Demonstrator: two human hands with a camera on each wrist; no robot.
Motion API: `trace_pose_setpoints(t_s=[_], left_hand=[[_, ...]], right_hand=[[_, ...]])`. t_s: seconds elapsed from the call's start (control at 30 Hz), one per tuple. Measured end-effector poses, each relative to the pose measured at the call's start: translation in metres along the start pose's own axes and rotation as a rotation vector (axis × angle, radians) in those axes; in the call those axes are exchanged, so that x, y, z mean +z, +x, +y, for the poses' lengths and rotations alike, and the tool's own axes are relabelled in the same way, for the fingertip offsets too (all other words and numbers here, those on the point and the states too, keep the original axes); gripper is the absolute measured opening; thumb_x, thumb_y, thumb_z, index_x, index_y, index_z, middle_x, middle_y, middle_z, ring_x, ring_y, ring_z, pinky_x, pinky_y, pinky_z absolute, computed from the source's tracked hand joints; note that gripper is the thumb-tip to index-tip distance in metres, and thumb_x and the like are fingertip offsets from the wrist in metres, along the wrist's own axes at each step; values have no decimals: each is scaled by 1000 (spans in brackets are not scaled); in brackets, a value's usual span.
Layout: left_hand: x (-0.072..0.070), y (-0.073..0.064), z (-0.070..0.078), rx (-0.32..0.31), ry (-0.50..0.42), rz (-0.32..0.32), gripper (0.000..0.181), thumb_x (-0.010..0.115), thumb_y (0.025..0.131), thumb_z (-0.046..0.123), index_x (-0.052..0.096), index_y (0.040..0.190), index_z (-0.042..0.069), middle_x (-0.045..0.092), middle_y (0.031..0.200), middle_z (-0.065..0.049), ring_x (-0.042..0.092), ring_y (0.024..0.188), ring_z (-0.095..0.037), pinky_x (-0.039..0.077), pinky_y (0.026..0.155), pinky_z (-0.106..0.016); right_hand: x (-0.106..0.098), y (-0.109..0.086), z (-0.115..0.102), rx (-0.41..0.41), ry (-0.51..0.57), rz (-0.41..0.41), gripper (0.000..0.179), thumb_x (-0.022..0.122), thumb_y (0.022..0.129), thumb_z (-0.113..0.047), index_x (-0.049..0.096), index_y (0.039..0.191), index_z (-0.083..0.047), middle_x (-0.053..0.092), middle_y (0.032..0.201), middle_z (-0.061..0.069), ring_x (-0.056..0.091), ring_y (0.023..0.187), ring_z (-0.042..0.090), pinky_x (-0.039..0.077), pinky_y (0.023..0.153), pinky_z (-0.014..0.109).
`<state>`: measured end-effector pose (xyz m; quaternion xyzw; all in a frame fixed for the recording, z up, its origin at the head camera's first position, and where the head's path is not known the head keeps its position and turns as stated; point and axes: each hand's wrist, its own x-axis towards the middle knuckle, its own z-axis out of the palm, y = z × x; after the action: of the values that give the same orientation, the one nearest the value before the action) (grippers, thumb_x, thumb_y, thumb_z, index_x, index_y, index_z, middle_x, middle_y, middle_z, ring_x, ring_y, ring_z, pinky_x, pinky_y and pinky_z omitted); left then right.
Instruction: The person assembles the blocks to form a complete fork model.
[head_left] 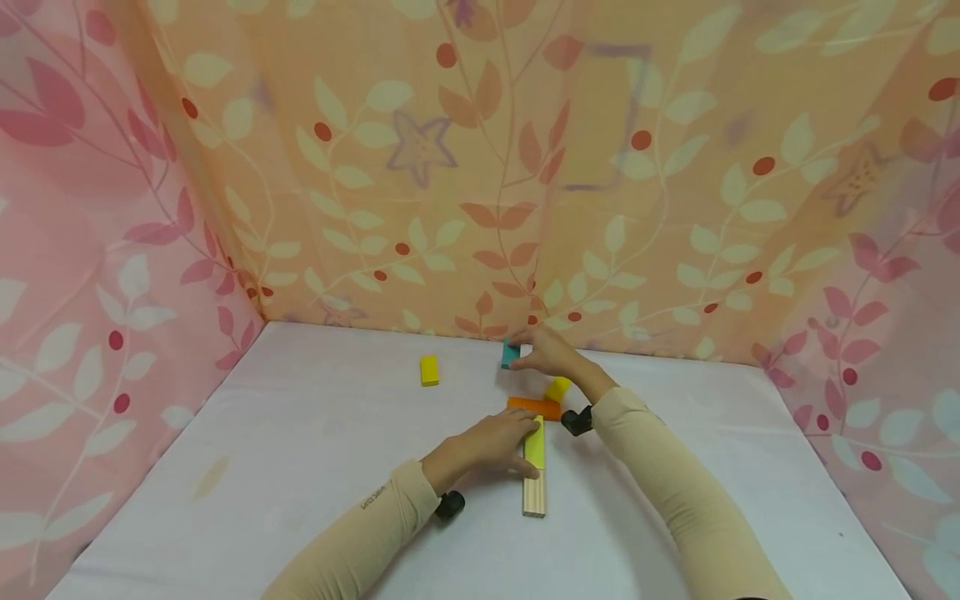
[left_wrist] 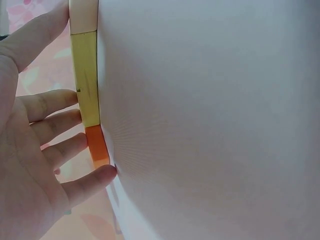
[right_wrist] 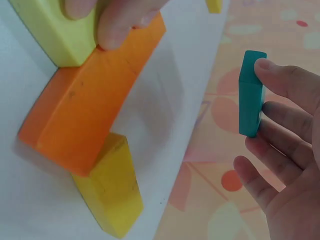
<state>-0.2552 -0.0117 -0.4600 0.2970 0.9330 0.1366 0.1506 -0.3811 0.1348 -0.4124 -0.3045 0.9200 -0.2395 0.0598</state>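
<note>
My right hand (head_left: 553,353) pinches a teal block (right_wrist: 251,100) between thumb and fingertips, over the far part of the table. Nearer to me, the left hand (head_left: 491,442) rests its extended fingers along a light yellow-green block (head_left: 534,450), with the thumb by its near end. That block lines up end to end with a plain wooden block (head_left: 534,500) on the near side. At its far end an orange block (right_wrist: 90,107) lies crosswise, forming a T. A yellow block (right_wrist: 114,192) meets the orange one's right end at an angle.
Another yellow block (head_left: 429,371) lies apart at the back left on the white-covered table (head_left: 315,467). Floral curtains (head_left: 480,167) enclose the back and both sides. Dark wrist cameras (head_left: 450,505) hang under the sleeves.
</note>
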Motion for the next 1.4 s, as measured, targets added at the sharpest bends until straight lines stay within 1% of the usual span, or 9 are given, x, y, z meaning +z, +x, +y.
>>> trace_pose_setpoints(t_s=[0.17, 0.33, 0.57, 0.7, 0.8, 0.93, 1.1, 1.23, 1.4], left_hand=[[0, 0, 0, 2, 2, 10, 80, 73, 79, 56, 48, 144, 16, 42, 153, 1, 37, 142, -17, 38, 114, -41], [1, 0, 0, -7, 5, 6, 81, 73, 79, 57, 48, 144, 16, 41, 154, 0, 37, 143, -18, 38, 114, -42], [1, -1, 2, -25, -14, 4, 80, 74, 78, 57, 49, 143, 17, 44, 152, 1, 38, 141, -18, 39, 113, -44], [1, -1, 2, -25, -16, 9, 79, 74, 78, 55, 50, 143, 17, 45, 151, 1, 38, 140, -18, 39, 113, -44], [1, -1, 1, -25, -11, 11, 78, 75, 78, 55, 50, 142, 17, 45, 151, 2, 38, 140, -18, 40, 113, -44], [2, -1, 1, -23, -8, 7, 79, 74, 78, 56, 50, 142, 18, 44, 151, 1, 38, 140, -18, 39, 113, -44], [2, -1, 1, -15, -7, 8, 80, 73, 78, 58, 50, 143, 17, 44, 152, 1, 37, 142, -18, 38, 114, -44], [1, -1, 1, -21, -22, 9, 79, 73, 78, 57, 50, 142, 17, 43, 152, 0, 37, 142, -19, 38, 114, -44], [1, -1, 1, -17, -30, 9, 79, 73, 78, 57, 50, 142, 17, 44, 152, 0, 38, 141, -18, 39, 114, -43]], right_hand=[[-6, -6, -1, 34, 7, 2, 45, 75, 85, -28, 67, 123, -5, 57, 139, 13, 53, 126, 34, 42, 108, 50], [-6, -13, 3, 41, 13, 12, 46, 75, 85, -29, 66, 123, -6, 56, 139, 13, 50, 129, 35, 42, 109, 51], [-6, -23, 10, 15, 34, 48, 45, 77, 84, -26, 67, 122, -3, 56, 137, 15, 52, 126, 34, 48, 102, 50], [-7, -28, 13, -12, 51, 66, 44, 78, 83, -23, 67, 120, -1, 57, 134, 11, 53, 123, 32, 47, 104, 50], [-6, -31, 15, -13, 70, 69, 44, 79, 82, -21, 67, 119, 0, 56, 136, 11, 52, 125, 31, 45, 106, 50], [-3, -34, 18, 27, 82, 60, 46, 80, 81, -22, 68, 120, -2, 53, 141, 13, 48, 131, 33, 46, 104, 52], [0, -40, 20, 76, 81, 41, 46, 78, 83, -25, 67, 123, -5, 51, 144, 17, 43, 135, 37, 42, 107, 56], [3, -44, 23, 66, 65, 42, 45, 77, 83, -24, 67, 122, -3, 56, 138, 19, 48, 131, 38, 43, 106, 55], [9, -47, 29, 71, 49, 46, 44, 78, 82, -25, 69, 119, -2, 61, 130, 16, 54, 122, 34, 46, 104, 51]])
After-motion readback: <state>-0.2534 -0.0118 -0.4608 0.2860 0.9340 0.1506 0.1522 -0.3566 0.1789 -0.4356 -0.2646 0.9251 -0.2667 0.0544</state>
